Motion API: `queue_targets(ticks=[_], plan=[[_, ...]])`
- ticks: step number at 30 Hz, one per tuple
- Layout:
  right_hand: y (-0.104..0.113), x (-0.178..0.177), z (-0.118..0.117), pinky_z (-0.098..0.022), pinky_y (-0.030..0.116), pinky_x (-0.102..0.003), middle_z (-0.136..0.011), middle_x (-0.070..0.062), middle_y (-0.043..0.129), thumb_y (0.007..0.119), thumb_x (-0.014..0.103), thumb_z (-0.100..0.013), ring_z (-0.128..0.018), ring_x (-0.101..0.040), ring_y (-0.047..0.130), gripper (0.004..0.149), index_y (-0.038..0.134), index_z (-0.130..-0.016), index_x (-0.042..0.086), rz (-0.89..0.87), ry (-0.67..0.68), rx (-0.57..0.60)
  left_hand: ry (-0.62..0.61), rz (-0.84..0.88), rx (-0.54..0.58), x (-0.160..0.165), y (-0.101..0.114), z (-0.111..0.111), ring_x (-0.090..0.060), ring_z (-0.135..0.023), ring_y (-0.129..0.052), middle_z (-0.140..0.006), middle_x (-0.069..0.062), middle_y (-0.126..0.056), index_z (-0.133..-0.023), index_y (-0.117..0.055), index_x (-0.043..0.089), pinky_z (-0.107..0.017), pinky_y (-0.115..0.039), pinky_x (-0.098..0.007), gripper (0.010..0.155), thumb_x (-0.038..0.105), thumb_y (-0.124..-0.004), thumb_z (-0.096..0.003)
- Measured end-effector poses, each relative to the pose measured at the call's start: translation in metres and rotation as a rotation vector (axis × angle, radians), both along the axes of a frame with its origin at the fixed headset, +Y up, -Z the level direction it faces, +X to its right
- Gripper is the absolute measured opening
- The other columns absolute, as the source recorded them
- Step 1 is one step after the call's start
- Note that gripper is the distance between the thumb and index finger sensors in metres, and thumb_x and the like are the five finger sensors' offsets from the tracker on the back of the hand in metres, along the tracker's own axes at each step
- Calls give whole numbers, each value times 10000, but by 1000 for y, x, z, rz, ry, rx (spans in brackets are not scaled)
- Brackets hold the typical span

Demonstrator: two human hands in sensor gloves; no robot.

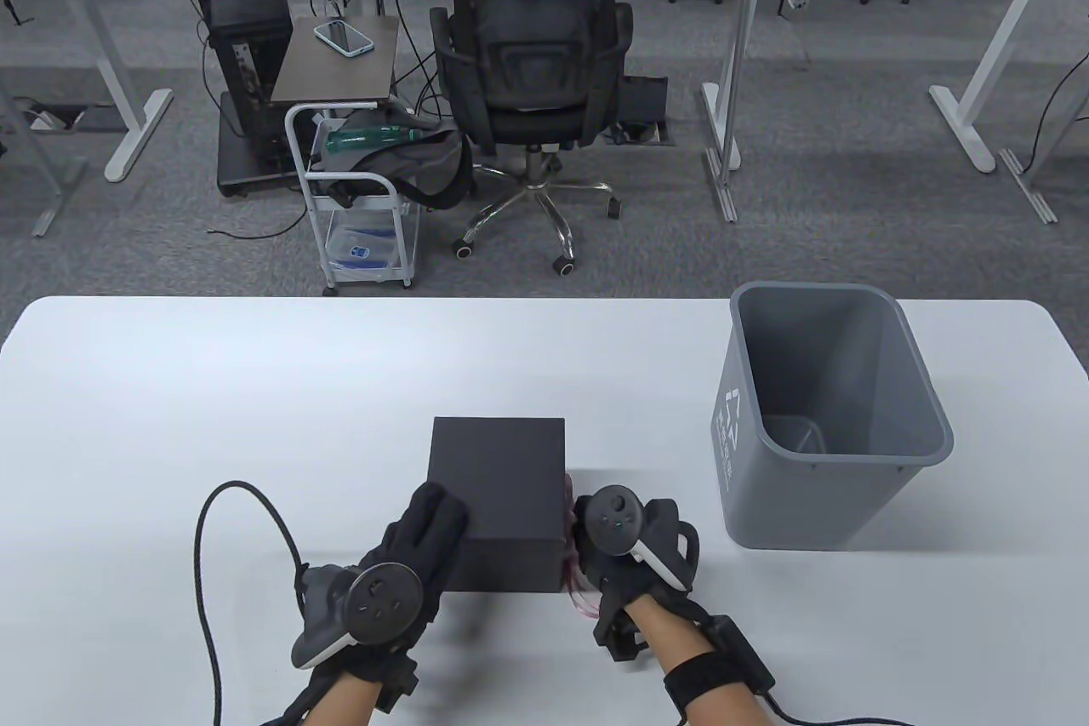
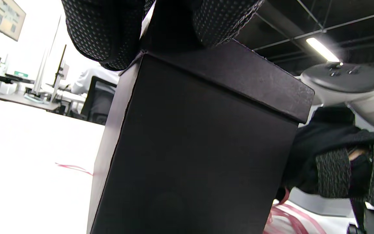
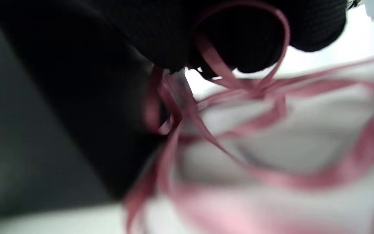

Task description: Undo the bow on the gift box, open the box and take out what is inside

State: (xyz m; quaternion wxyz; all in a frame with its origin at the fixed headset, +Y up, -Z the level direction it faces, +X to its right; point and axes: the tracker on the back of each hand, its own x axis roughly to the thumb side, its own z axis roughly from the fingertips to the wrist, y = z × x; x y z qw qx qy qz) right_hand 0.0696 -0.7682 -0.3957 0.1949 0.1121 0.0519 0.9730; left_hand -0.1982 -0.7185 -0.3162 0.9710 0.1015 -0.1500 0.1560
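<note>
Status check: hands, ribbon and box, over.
Left hand rests on the box lid. Right hand holds loose pink ribbon beside the box. Lid still on; grey bin stands clear.

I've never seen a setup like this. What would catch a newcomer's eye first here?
Probably the two gloved hands at the near edge of the white table, each with a tracker strapped on its back. The left hand rests on the near left corner of a black gift box, while the right hand holds loose pink ribbon beside the box. A grey bin stands to the right.
</note>
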Motion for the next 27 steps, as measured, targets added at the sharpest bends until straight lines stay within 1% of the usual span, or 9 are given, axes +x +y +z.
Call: queue_targets(ticks=[2, 4, 7, 10, 14, 17, 18, 22, 27], plan=[[-5, 2, -2, -694, 558, -608, -1088, -279, 437, 797, 335, -565, -920, -499, 567, 624, 584, -1107, 111, -11, 68, -107, -1, 1, 1, 0, -1, 0, -474, -883, -836, -1245, -161, -485, -1143, -572, 198, -668, -793, -444, 534, 310, -707, -638], [-6, 9, -4, -734, 424, -667, -1136, -286, 229, 773, 340, -574, -1009, -557, 357, 760, 371, -1164, 81, -24, 132, -240, -4, 8, -1, -1, -1, 0, -474, -883, -836, -1245, -160, -485, -1143, -571, 200, -668, -793, -445, 534, 310, -706, -639], [-7, 20, -7, -722, 279, -732, -1130, -353, 109, 795, 377, -561, -1007, -646, 152, 928, 190, -1169, 24, -96, 210, -391, -6, 12, 0, -1, -1, 0, -476, -882, -835, -1245, -159, -483, -1143, -571, 199, -668, -792, -445, 534, 310, -706, -638], [-18, 24, -10, -698, 98, -709, -1040, -362, -112, 784, 598, -499, -927, -631, -68, 1163, -148, -1022, 140, -15, 251, -676, -9, 16, 2, -2, -3, -1, -475, -882, -835, -1245, -160, -481, -1143, -569, 199, -669, -792, -444, 535, 312, -706, -638], [-22, 16, -8, -721, 152, -699, -1099, -308, -34, 809, 652, -409, -981, -587, -5, 1239, -143, -1023, 152, 154, 284, -542, -11, 23, -1, -2, -3, -1, -477, -882, -834, -1245, -159, -480, -1143, -569, 199, -669, -791, -446, 535, 312, -706, -638], [-25, 6, -1, -752, 257, -668, -1144, -182, 49, 832, 605, -381, -1049, -489, 110, 1212, -67, -1048, 138, 305, 257, -377, -11, 22, 2, -2, -3, -1, -476, -882, -834, -1246, -157, -480, -1142, -570, 200, -669, -791, -446, 534, 312, -706, -638], [-22, 4, 1, -759, 316, -650, -1156, -167, 104, 828, 572, -393, -1058, -475, 182, 1180, -35, -1064, 127, 265, 275, -345, -13, 27, 2, -3, -3, -1, -476, -882, -834, -1245, -158, -480, -1143, -568, 200, -670, -790, -446, 535, 313, -705, -639], [-17, 0, 2, -726, 505, -592, -1135, -150, 355, 831, 377, -461, -994, -436, 453, 823, 436, -1144, 147, 208, 239, -253, -13, 31, 0, -3, -3, -2, -479, -882, -832, -1246, -157, -477, -1144, -566, 201, -669, -790, -448, 535, 313, -703, -639], [-7, -6, 5, -554, 788, -489, -888, -144, 808, 894, 295, -444, -737, -339, 848, 574, 761, -982, 142, 195, 210, -49, -15, 44, -4, -4, -4, -2, -480, -880, -833, -1246, -158, -473, -1143, -568, 199, -668, -790, -448, 534, 312, -703, -639]])
